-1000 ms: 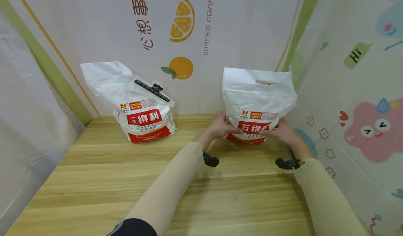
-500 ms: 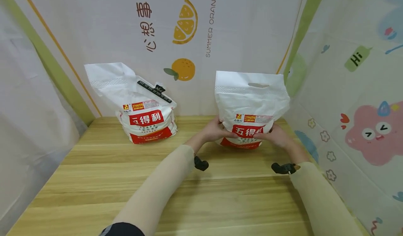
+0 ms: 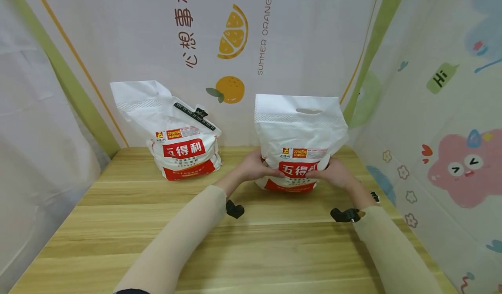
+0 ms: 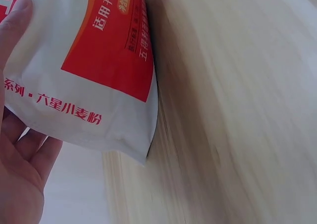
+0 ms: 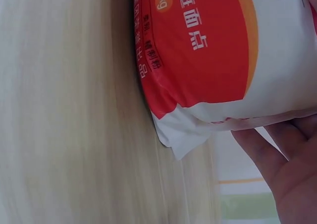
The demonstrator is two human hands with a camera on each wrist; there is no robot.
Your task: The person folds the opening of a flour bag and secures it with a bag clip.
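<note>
A white and red flour bag point(image 3: 296, 133) with a handle slot in its top stands upright on the wooden table, right of the middle. My left hand point(image 3: 252, 167) grips its left side, thumb across the front and fingers round the side. On the opposite side my right hand point(image 3: 335, 172) holds it the same way. In the left wrist view, curled fingers point(image 4: 37, 152) reach behind the bag's lower side. The right wrist view shows the bag's bottom corner point(image 5: 183, 132) close over the table, with fingers point(image 5: 260, 152) against its side.
A second flour bag point(image 3: 184, 148) stands at the back left, its slanted top held by a black clip point(image 3: 195, 116). Another black piece point(image 3: 375, 196) lies by my right wrist, mostly hidden by the forearm. Printed curtains rise behind the table point(image 3: 274, 250) and along its right edge.
The gripped flour bag has moved left and a little nearer to me, both hands moving with it. The second bag stays in its place on the table.
</note>
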